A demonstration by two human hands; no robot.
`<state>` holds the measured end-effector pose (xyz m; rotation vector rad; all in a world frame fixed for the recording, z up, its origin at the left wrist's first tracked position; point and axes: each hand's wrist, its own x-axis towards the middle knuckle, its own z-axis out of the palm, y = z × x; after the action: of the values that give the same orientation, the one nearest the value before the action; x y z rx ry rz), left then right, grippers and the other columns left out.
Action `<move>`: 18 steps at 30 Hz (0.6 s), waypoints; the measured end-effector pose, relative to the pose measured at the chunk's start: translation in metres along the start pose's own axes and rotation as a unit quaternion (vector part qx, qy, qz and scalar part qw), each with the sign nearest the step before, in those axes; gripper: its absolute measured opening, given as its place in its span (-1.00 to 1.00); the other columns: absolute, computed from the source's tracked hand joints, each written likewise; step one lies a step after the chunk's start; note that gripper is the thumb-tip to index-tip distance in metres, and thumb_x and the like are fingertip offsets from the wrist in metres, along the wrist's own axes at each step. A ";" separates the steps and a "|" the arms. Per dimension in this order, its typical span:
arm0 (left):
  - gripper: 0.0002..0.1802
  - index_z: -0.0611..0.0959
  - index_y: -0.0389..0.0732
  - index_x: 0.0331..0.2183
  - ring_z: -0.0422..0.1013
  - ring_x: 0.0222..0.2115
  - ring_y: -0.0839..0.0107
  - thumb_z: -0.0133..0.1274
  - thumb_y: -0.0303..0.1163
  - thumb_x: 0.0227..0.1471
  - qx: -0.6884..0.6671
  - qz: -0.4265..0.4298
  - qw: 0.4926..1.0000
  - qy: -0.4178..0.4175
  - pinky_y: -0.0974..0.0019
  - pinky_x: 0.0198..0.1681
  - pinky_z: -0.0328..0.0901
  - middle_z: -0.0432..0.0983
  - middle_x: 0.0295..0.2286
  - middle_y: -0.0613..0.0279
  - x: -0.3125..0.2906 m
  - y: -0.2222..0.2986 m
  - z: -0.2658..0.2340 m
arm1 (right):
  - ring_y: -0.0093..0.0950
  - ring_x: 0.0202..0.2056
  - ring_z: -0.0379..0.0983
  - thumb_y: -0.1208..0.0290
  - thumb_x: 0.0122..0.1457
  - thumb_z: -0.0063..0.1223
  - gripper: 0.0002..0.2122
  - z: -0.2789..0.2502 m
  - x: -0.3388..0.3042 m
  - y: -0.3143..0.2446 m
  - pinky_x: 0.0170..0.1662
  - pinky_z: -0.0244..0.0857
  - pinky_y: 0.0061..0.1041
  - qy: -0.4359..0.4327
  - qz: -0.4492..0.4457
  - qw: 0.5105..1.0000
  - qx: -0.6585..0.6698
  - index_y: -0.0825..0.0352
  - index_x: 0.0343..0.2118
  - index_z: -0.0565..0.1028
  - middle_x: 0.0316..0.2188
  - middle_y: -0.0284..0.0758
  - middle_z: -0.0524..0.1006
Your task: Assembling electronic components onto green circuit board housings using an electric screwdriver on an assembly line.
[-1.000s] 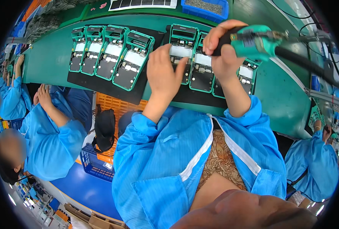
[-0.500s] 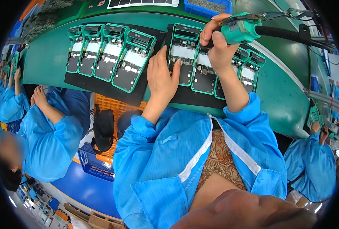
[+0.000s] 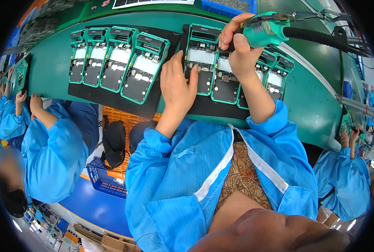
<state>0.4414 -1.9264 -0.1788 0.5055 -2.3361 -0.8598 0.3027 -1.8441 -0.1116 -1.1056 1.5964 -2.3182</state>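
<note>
Right hand (image 3: 239,50) grips the teal powered screwdriver (image 3: 271,29); left hand (image 3: 176,82) lies flat, holding nothing, steadying the teal-framed open circuit device (image 3: 200,59) beneath. A tilted bit could slip and gouge the board.

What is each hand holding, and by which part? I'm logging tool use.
The right hand wraps the teal electric screwdriver around its body. The left hand holds nothing, resting flat on an open device.

I see two mats on the bench (image 3: 317,105): the left mat (image 3: 111,94) carries four open devices (image 3: 111,56) side by side, the right mat (image 3: 212,110) four more (image 3: 237,71). My left hand (image 3: 177,86) lies flat on the right mat's leftmost device (image 3: 200,54); my right hand (image 3: 239,48), just right of it, grips a screwdriver (image 3: 269,29) above its neighbours.
</note>
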 end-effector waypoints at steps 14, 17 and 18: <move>-0.48 0.37 -0.37 -0.04 0.30 -0.18 -0.03 0.08 -0.34 -0.03 0.004 -0.006 1.000 0.015 0.07 -0.11 0.20 0.38 -0.18 -0.12 0.000 0.006 0.003 | -0.66 -0.48 0.38 0.47 -0.15 0.27 -0.67 -0.002 -0.004 0.004 -0.41 0.31 -0.60 0.040 0.090 0.995 0.025 0.34 -0.28 0.42 -0.45 -0.41 0.49; -0.45 0.36 -0.40 -0.02 0.28 -0.16 -0.10 0.03 -0.29 0.00 0.029 -0.005 1.000 -0.001 0.04 -0.09 0.19 0.37 -0.19 -0.19 0.000 0.007 0.006 | -0.52 -0.20 0.37 0.33 -0.20 0.36 -0.48 0.003 -0.002 -0.006 -0.05 0.24 -0.48 0.042 0.113 0.992 -0.041 0.36 -0.13 0.42 -0.25 -0.32 0.49; -0.44 0.35 -0.41 -0.01 0.28 -0.16 -0.11 0.01 -0.27 0.01 0.048 0.000 0.999 -0.008 0.03 -0.09 0.18 0.36 -0.18 -0.21 0.000 0.013 0.007 | -0.49 -0.13 0.34 0.26 -0.21 0.37 -0.40 -0.010 0.000 -0.002 0.03 0.18 -0.46 0.007 0.052 0.986 -0.158 0.39 -0.07 0.39 -0.19 -0.25 0.47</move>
<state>0.4351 -1.9143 -0.1745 0.5411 -2.3999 -0.7580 0.2974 -1.8358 -0.1117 -1.0321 2.0267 -2.0609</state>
